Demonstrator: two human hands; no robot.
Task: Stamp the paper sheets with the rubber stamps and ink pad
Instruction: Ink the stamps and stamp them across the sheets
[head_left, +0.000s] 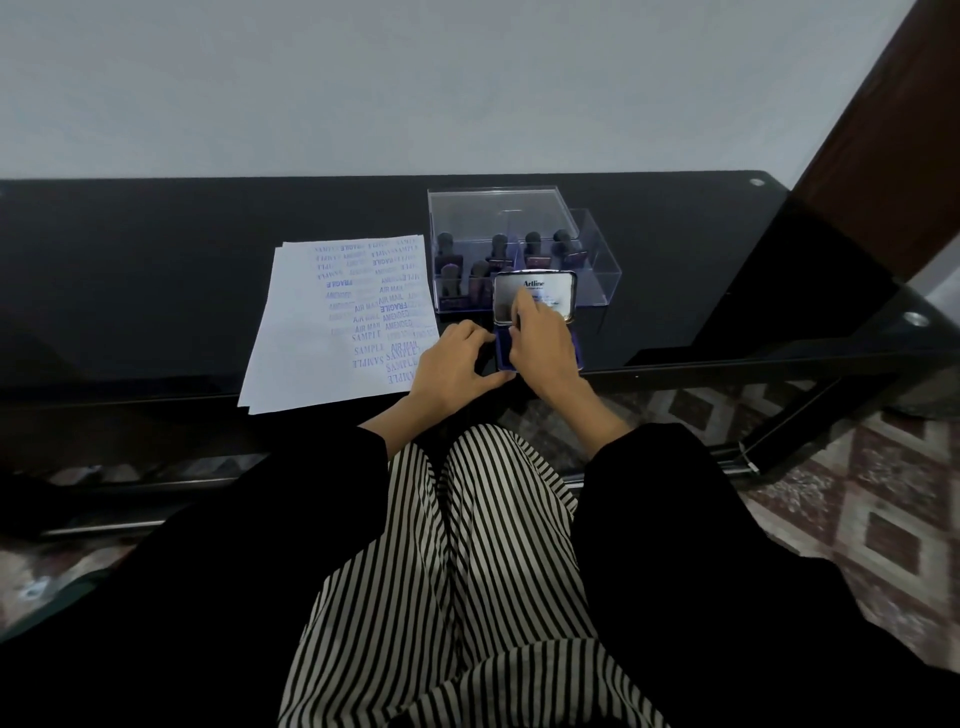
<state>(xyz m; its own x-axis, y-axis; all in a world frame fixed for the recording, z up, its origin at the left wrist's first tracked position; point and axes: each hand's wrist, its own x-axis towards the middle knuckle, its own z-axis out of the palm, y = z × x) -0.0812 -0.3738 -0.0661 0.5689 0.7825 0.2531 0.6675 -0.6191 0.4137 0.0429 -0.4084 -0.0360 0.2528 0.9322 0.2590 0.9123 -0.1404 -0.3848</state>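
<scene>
A stack of white paper sheets (306, 338) lies on the black glass table (156, 270), its top sheet covered in blue prints such as SAMPLE, FRAGILE and AIR MAIL. To its right stands the ink pad tin, with the silver Artline lid (550, 291) tilted up and the blue pad (575, 345) partly showing. My right hand (545, 353) covers most of the pad and pinches the lid's lower left part between forefinger and thumb. My left hand (452, 369) grips the tin's left and front edges. Several dark-handled rubber stamps (498, 249) stand in a clear box (592, 270) behind the tin.
The clear box's lid (467, 208) leans at its back. A pale wall rises right behind the table. A dark wooden door frame (883, 156) stands at the right. The table's near edge runs just above my striped lap, and patterned floor tiles (883, 493) show through the glass.
</scene>
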